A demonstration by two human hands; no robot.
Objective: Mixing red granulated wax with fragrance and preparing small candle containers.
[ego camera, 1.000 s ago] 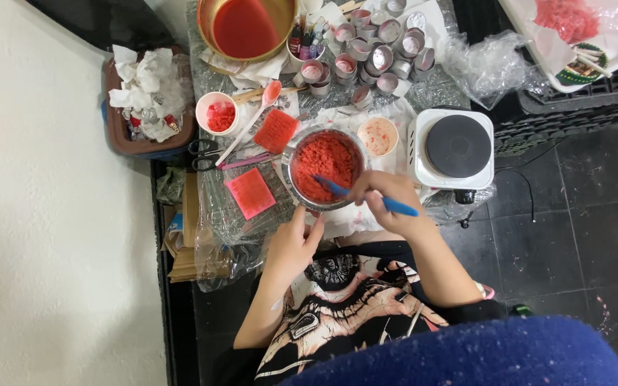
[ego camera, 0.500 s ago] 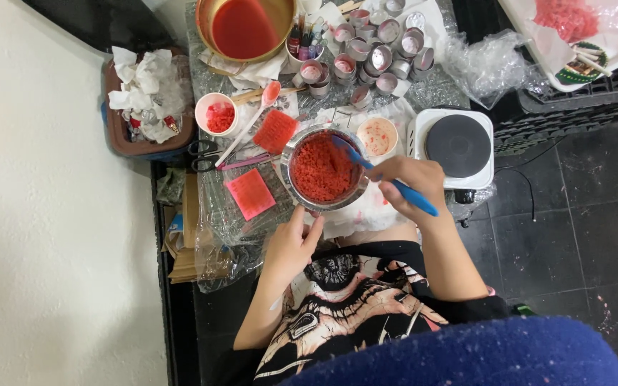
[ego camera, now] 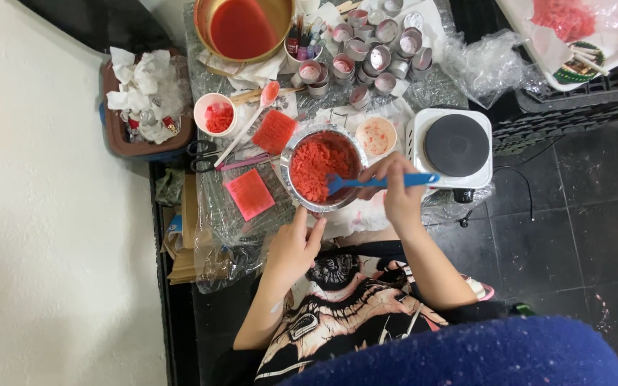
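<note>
— Where does the work stand?

— The right hand (ego camera: 395,187) is clenched round a blue spatula (ego camera: 377,182), blade down in the steel bowl (ego camera: 321,168) among red crumbs (ego camera: 316,163). The bowl sits on the plastic-covered mat, just left of the white hotplate (ego camera: 454,149).

— And the other hand?

— The left hand (ego camera: 293,246) lies below the bowl with fingers loosely curled, fingertips at or just short of the near rim; I cannot tell if they touch it, and it grips nothing.

— How would you stir well here?

— I'd steady the bowl with that left hand first (a light steel bowl on plastic film will likely skid). Then sweep the blade along the wall and fold inward, low and slow, so crumbs don't hop over onto the small cup (ego camera: 376,136) beside it or the red slab (ego camera: 249,194) to the left.
</note>
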